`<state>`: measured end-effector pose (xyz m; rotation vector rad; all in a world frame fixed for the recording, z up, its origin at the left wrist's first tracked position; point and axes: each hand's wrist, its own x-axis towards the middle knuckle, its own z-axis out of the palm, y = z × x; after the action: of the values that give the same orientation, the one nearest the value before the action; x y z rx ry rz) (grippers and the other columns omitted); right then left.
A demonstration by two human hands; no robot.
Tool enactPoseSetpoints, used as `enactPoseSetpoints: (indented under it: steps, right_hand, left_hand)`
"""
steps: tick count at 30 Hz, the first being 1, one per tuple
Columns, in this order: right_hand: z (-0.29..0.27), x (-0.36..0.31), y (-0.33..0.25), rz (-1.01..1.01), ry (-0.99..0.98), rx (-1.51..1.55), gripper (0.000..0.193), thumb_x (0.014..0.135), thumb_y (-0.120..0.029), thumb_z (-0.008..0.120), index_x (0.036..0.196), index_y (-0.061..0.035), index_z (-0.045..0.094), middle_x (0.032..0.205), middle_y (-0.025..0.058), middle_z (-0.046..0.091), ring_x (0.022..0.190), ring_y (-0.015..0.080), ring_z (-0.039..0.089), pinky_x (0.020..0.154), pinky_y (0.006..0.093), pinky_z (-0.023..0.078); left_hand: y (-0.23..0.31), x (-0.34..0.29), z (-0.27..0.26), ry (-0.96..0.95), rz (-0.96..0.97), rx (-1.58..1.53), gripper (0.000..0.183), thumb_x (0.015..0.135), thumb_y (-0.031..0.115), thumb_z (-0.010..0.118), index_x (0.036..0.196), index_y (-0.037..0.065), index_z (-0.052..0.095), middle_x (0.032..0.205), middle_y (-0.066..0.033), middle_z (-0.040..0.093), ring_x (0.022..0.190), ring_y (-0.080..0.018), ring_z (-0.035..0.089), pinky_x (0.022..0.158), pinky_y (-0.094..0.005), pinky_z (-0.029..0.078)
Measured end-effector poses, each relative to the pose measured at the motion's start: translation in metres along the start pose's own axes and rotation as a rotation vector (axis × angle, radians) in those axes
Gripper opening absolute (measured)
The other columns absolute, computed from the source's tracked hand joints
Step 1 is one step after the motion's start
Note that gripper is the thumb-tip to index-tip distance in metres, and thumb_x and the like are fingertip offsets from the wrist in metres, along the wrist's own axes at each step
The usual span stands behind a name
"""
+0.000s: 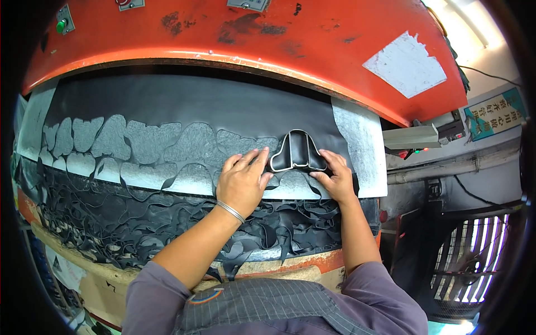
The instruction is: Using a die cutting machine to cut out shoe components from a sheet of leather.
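A steel cutting die (291, 166), an outline with a tall rounded middle, two side lobes and inner cross bars, lies on a dark sheet (190, 92) that looks like leather or rubber. My left hand (241, 177) is at the die's left end, its fingers and thumb around the corner. At the right end, the fingers and thumb of my right hand (338, 177) grip the rim. Left of the die, the sheet has a row of cut-out openings with the grey board (365, 167) showing through. The undersides of my fingers are hidden.
An orange-red press (312, 44) spans the far side, with a green button (61, 25) at its left. Tangled dark offcut strips (145, 218) heap along the near edge. A fan-like grille (469, 262) and a pipe (446, 167) are to the right.
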<state>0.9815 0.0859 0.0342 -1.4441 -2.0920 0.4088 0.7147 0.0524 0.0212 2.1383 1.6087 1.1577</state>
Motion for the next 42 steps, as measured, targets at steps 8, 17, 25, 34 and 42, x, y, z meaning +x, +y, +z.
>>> enactPoseSetpoints:
  steps: [8,17,25,34,42]
  right_hand:
    - [0.004,-0.006,0.012,-0.129,0.004,-0.085,0.064,0.065,-0.032,0.081,0.119,-0.0053,0.061,0.116,0.0141,0.064,0.106,0.0305,0.059,0.096,0.0398,0.042]
    - [-0.003,-0.011,-0.032,-0.068,0.085,-0.337,0.083,0.066,-0.038,0.081,0.136,-0.0077,0.047,0.128,0.0152,0.056,0.119,0.0325,0.051,0.100,0.0432,0.038]
    - [0.002,0.063,-0.199,-0.287,0.223,0.215,0.062,0.077,-0.030,0.078,0.129,-0.0064,0.051,0.097,0.0156,0.065,0.086,0.0268,0.066,0.069,0.0347,0.054]
    - [0.011,0.049,-0.254,-0.370,0.313,0.228,0.036,0.080,-0.027,0.075,0.097,-0.0074,0.051,0.070,0.0094,0.064,0.064,0.0258,0.066,0.054,0.0346,0.051]
    - [0.012,-0.138,-0.222,-0.238,-0.835,-0.008,0.057,0.070,-0.045,0.077,0.103,-0.0021,0.059,0.103,0.0163,0.063,0.102,0.0368,0.059,0.083,0.0456,0.049]
  left_hand:
    - [-0.004,-0.001,0.000,-0.007,0.036,0.009,0.047,0.078,0.024,0.072,0.120,0.005,0.061,0.111,-0.0119,0.066,0.105,-0.0236,0.061,0.095,-0.0395,0.042]
    - [-0.033,0.003,-0.048,-0.150,-0.193,-0.337,0.069,0.077,0.018,0.073,0.137,0.001,0.043,0.134,-0.0178,0.053,0.126,-0.0274,0.050,0.108,-0.0346,0.036]
    - [-0.214,0.033,-0.297,0.927,-0.267,0.111,0.067,0.090,0.027,0.063,0.142,-0.004,0.034,0.147,-0.0199,0.037,0.137,-0.0290,0.035,0.112,-0.0363,0.027]
    - [-0.209,-0.044,-0.363,0.683,-0.255,-0.073,0.056,0.093,0.014,0.054,0.143,0.000,0.035,0.147,-0.0165,0.039,0.134,-0.0204,0.040,0.105,-0.0308,0.034]
    - [0.025,-0.179,-0.175,-0.219,-0.119,-0.269,0.006,0.077,0.012,0.071,0.082,0.009,0.071,0.082,-0.0100,0.070,0.072,-0.0210,0.067,0.065,-0.0323,0.053]
